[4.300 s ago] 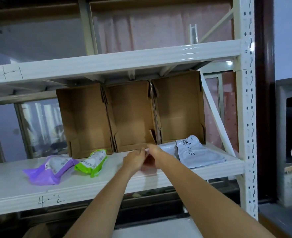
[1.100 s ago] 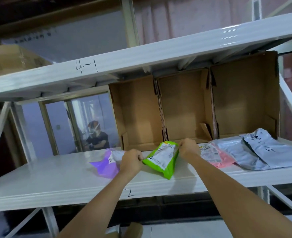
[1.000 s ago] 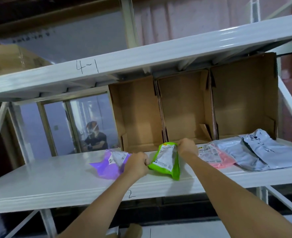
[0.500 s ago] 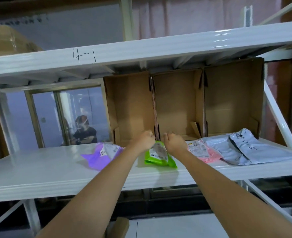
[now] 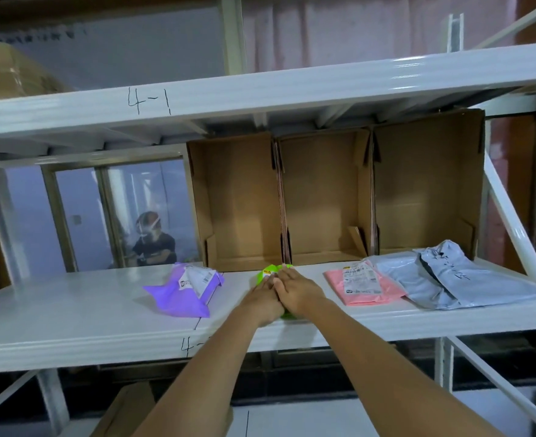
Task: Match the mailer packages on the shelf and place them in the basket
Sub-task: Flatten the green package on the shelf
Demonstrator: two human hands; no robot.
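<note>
A green mailer lies on the white shelf in front of the middle cardboard box, mostly hidden under my hands. My left hand and my right hand lie side by side on top of it, fingers stretched forward and pressing it flat. A purple mailer with a white label sits to the left. To the right lie a pink mailer with a label and several grey mailers overlapping one another.
Three open cardboard boxes stand on their sides at the back of the shelf. An upper shelf beam marked 4-1 runs overhead. A diagonal brace crosses at right. Through a window behind, a person sits.
The green mailer was lifted and turned between both hands, then laid down further back. My hands have come together on top of it. The view shifted slightly.
</note>
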